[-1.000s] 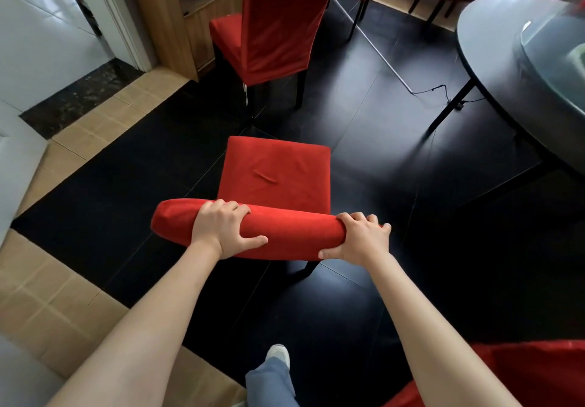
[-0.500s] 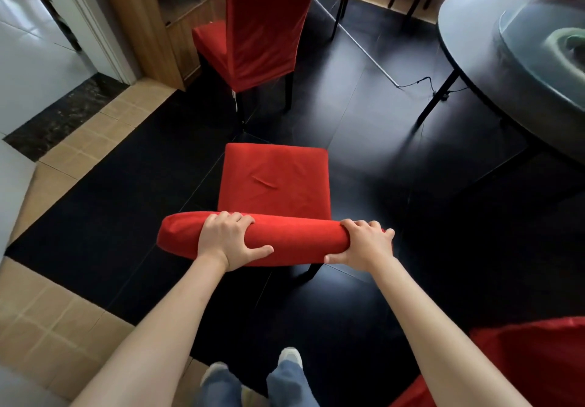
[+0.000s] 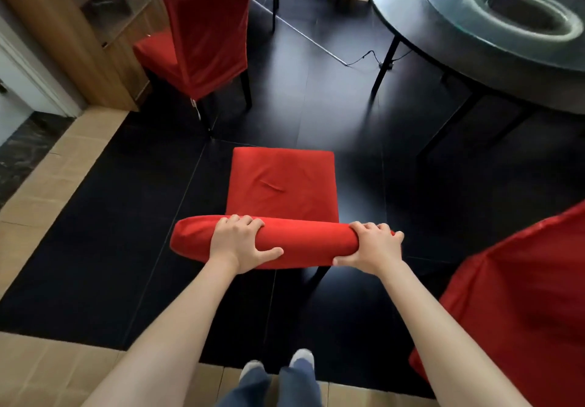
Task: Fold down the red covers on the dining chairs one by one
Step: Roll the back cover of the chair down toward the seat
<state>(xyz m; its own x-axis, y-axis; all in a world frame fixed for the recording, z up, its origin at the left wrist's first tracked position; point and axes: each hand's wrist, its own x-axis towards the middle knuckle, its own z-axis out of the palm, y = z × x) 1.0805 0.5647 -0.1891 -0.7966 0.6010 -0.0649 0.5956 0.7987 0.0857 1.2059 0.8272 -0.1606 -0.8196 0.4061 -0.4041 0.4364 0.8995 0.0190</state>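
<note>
Nothing to read here: no lettering, label, brand mark, number or sign shows on any surface in view.

Left hand (image 3: 238, 242) and right hand (image 3: 371, 245) gripping red cover (image 3: 304, 242) atop near chair (image 3: 281, 181), round table (image 3: 443, 42) far right
</note>
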